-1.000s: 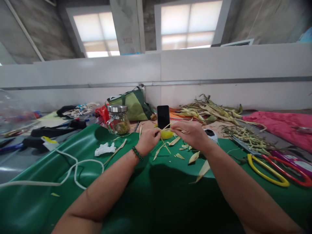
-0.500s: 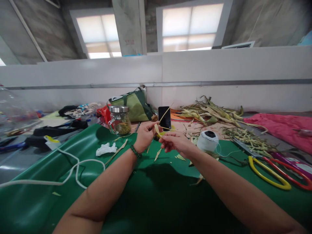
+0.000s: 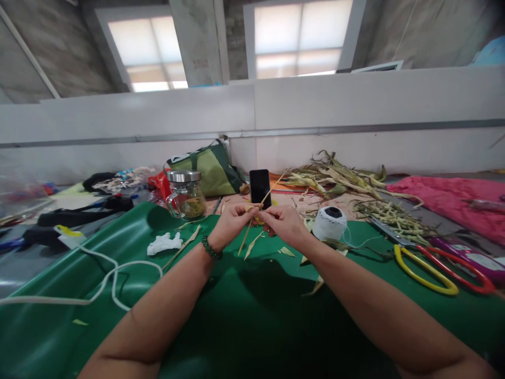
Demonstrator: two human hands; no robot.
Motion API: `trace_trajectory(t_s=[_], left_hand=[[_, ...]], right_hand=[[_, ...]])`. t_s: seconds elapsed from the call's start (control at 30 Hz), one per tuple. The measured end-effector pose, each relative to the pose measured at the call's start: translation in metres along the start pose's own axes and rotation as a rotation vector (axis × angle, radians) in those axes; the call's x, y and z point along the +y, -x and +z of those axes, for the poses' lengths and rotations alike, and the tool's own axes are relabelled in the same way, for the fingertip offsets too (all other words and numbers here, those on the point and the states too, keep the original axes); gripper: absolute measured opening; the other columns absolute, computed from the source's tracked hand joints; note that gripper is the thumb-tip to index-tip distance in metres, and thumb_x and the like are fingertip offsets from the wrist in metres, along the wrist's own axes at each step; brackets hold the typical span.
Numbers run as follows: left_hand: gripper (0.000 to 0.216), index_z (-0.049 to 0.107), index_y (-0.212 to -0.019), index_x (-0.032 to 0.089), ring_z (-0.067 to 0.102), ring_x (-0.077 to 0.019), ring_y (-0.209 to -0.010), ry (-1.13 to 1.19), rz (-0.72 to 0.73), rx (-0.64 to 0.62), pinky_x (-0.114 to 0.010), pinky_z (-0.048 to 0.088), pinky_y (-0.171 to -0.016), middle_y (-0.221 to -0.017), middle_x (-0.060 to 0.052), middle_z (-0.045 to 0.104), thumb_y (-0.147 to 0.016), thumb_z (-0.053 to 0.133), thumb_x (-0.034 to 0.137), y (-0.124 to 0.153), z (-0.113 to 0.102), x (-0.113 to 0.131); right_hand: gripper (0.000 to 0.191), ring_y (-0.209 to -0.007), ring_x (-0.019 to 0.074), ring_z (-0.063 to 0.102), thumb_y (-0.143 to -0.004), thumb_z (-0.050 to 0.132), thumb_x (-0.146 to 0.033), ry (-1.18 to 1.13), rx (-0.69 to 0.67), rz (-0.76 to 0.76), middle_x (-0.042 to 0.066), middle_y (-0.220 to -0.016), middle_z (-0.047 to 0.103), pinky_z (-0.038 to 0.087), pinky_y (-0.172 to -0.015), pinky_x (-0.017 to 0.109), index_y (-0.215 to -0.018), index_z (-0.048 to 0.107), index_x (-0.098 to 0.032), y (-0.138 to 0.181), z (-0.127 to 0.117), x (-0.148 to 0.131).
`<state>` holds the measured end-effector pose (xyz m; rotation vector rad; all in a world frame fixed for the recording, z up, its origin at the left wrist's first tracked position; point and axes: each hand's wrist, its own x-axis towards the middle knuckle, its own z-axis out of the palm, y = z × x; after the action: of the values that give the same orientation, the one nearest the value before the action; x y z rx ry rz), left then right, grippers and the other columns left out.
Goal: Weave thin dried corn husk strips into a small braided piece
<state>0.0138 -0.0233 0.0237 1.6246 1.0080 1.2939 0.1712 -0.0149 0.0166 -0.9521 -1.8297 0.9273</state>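
My left hand (image 3: 233,221) and my right hand (image 3: 284,221) meet above the green sheet, fingertips pinched together. Between them is a thin, pale strip of dry plant husk (image 3: 276,185); one end slants up to the right past the phone. Another narrow end hangs below the fingers. Both hands are closed on the strip, and the part at the fingertips is hidden. A green bead bracelet (image 3: 211,248) circles my left wrist. Beneath the hands, husk scraps (image 3: 252,246) lie on the green sheet (image 3: 252,326). A black phone (image 3: 259,185) stands upright just behind them.
To the right are a white thread spool (image 3: 330,224), scissors with yellow and red handles (image 3: 426,271), and heaps of dried stalks (image 3: 339,176). Leftward stand a lidded glass mug (image 3: 189,197), crumpled white tissue (image 3: 164,243) and a white cable (image 3: 114,279). A green bag (image 3: 211,169) sits behind.
My hands have drawn closer together, fingertips now meeting. The broad folded husk piece seen between them before is now mostly covered by the fingers. The whole view has shifted slightly.
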Motion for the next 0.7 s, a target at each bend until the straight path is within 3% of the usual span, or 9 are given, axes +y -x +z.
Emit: trace_trajectory(t_s=[0.2,0.3,0.37,0.4,0.5,0.6,0.7], left_hand=[[0.029,0.074,-0.069,0.012,0.064,-0.0172,-0.075,0.055,-0.094,-0.004,-0.023,0.048,-0.060,-0.090,-0.011,0.073,-0.065,0.077,0.041,0.000,-0.005,0.001],[0.032,0.075,-0.073,0.012,0.064,-0.0165,-0.072,0.129,-0.159,0.018,-0.023,0.048,-0.059,-0.085,-0.011,0.073,-0.060,0.080,0.040,-0.002,-0.007,0.001],[0.034,0.075,-0.078,0.012,0.064,-0.0149,-0.068,0.169,-0.202,0.029,-0.023,0.048,-0.059,-0.077,-0.008,0.073,-0.056,0.083,0.037,-0.003,-0.007,0.000],[0.035,0.075,-0.079,0.013,0.063,-0.0139,-0.065,0.181,-0.215,0.028,-0.023,0.048,-0.059,-0.074,-0.007,0.073,-0.055,0.083,0.036,-0.003,-0.007,-0.001],[0.031,0.075,-0.074,0.012,0.060,-0.0120,-0.063,0.175,-0.211,0.001,-0.021,0.047,-0.059,-0.069,-0.005,0.071,-0.053,0.083,0.033,-0.003,-0.003,-0.003],[0.024,0.074,-0.068,0.012,0.059,-0.0131,-0.066,0.139,-0.198,-0.066,-0.021,0.045,-0.061,-0.065,-0.005,0.071,-0.054,0.081,0.030,-0.002,0.000,-0.005],[0.021,0.075,-0.070,0.013,0.059,-0.0130,-0.065,0.103,-0.155,-0.130,-0.021,0.045,-0.061,-0.066,-0.004,0.071,-0.054,0.080,0.026,-0.002,0.000,-0.005]], right_hand=[[0.039,-0.047,0.0114,0.053,-0.089,0.049,-0.038,0.370,-0.006,-0.124,0.003,-0.054,0.061,0.035,-0.045,0.023,-0.064,0.068,-0.016,0.001,-0.007,0.001],[0.032,-0.059,0.0169,0.055,-0.089,0.051,-0.036,0.748,0.157,-0.226,0.007,-0.063,0.064,0.035,-0.053,0.027,-0.070,0.069,-0.017,0.006,-0.010,-0.004],[0.026,-0.071,0.0205,0.056,-0.089,0.052,-0.033,0.918,0.255,-0.421,0.009,-0.071,0.065,0.037,-0.060,0.030,-0.076,0.068,-0.016,0.010,-0.009,-0.007],[0.024,-0.075,0.0210,0.055,-0.090,0.050,-0.029,0.963,0.241,-0.566,0.009,-0.074,0.064,0.039,-0.064,0.031,-0.078,0.067,-0.017,0.012,-0.006,-0.008],[0.023,-0.079,0.0198,0.053,-0.091,0.045,-0.016,1.043,0.035,-0.945,0.007,-0.077,0.061,0.041,-0.072,0.032,-0.080,0.066,-0.018,0.015,0.007,-0.008],[0.021,-0.082,0.0205,0.054,-0.089,0.049,-0.013,1.109,-0.038,-1.005,0.008,-0.079,0.061,0.044,-0.074,0.034,-0.078,0.066,-0.018,0.014,0.019,-0.003],[0.024,-0.083,0.0196,0.057,-0.090,0.048,-0.015,0.968,-0.045,-0.975,0.008,-0.080,0.063,0.046,-0.077,0.034,-0.074,0.065,-0.017,0.012,0.019,0.001]])
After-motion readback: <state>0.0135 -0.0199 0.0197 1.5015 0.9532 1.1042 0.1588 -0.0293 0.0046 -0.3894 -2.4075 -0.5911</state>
